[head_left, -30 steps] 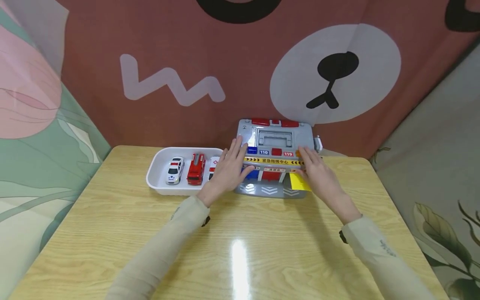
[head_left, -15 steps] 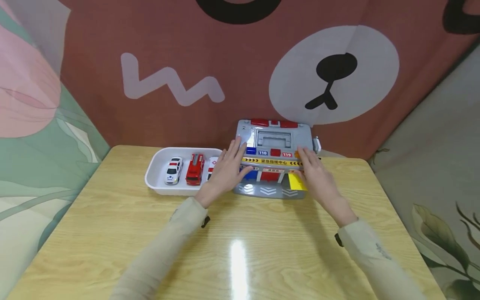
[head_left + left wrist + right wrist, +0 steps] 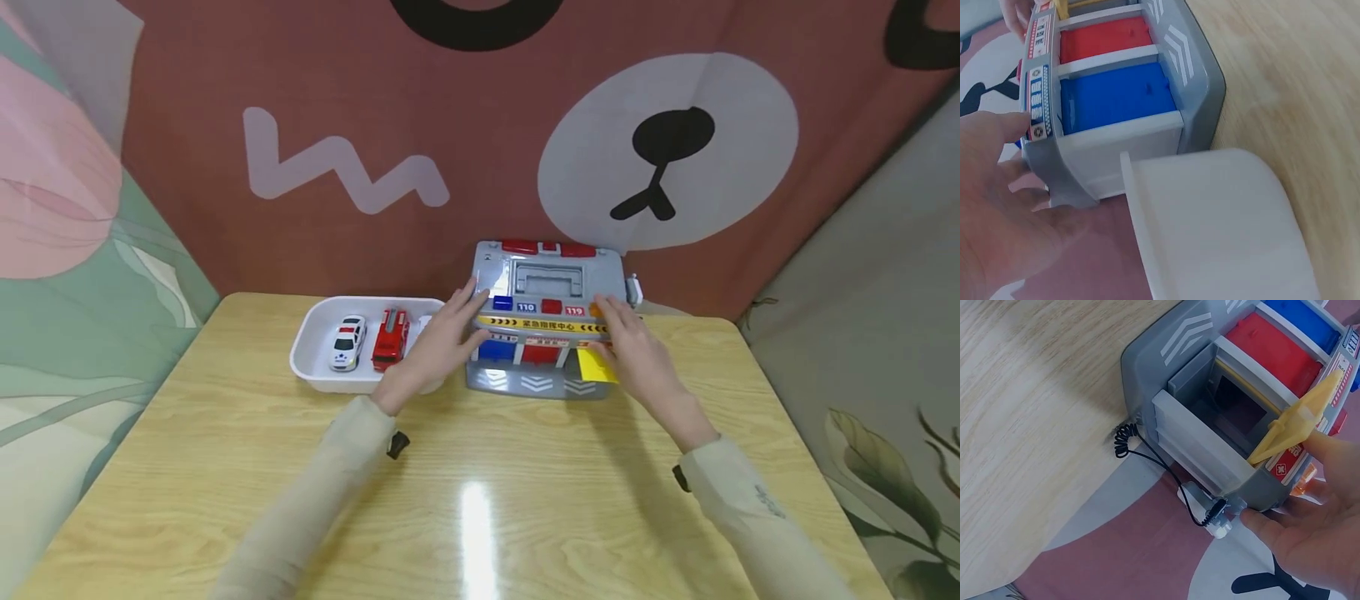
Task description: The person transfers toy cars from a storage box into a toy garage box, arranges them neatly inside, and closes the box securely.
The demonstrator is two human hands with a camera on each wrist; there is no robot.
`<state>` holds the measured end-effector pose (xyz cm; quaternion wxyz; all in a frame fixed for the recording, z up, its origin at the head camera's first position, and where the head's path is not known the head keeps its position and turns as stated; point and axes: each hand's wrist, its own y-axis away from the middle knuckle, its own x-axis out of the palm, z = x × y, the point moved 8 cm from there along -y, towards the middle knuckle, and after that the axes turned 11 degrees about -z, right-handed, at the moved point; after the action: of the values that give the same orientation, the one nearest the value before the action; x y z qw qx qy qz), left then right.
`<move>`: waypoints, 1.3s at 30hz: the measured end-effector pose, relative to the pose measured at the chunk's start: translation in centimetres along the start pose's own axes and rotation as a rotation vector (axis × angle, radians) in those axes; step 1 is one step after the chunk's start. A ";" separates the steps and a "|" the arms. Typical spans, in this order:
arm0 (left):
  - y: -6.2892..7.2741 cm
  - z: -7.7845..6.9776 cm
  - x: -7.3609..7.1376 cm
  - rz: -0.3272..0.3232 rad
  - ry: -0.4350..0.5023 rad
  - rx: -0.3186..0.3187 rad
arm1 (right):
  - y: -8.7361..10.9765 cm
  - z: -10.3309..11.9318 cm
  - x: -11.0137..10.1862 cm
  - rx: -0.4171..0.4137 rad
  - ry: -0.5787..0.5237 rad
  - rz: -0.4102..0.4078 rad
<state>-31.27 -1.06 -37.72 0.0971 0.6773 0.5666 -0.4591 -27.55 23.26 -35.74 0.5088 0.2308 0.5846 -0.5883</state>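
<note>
A grey toy emergency-station garage (image 3: 491,271) stands at the table's back edge. It has a blue door (image 3: 1116,97), a red door (image 3: 1275,353) and a yellow door (image 3: 1300,419) that is swung up, baring a dark bay. My left hand (image 3: 442,337) lies along the garage's left edge, fingers extended, thumb near the front sign strip. At the right edge, my right hand (image 3: 637,358) has its fingers on the roof corner by an orange button (image 3: 1305,478). Its thumb rests at the front beside the raised yellow door.
Left of the garage is a white tray (image 3: 303,358) holding a white toy police car (image 3: 347,342) and a red toy fire truck (image 3: 390,337); a third white vehicle is mostly behind my left arm. A coiled black cord (image 3: 1125,440) hangs at the garage's right side.
My left hand has shifted slightly left and down toward the garage's left edge, uncovering more of the blue door. My right hand stays at the right corner, and the yellow door stays raised.
</note>
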 end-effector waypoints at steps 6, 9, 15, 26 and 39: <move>0.1 0.5 -0.6 -0.024 0.019 0.000 | 0.1 -0.1 -0.4 -0.009 -0.008 -0.015; 0.2 1.2 -0.9 -0.031 0.006 -0.041 | 0.2 -0.3 -0.5 -0.015 -0.011 -0.026; 0.1 3.5 -2.2 -0.111 0.013 -0.147 | 0.5 -0.6 -0.8 -0.027 -0.009 -0.062; 1.0 7.0 -3.3 -0.182 -0.117 -0.359 | 0.4 -0.5 -0.7 -0.034 -0.010 -0.056; 1.7 7.3 -1.4 -0.012 -0.272 -0.419 | 0.2 -0.1 -0.4 -0.010 0.000 -0.036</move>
<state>-33.41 -7.33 -41.42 0.3082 0.5711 0.6350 -0.4191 -27.24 23.57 -35.55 0.4991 0.2178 0.5916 -0.5945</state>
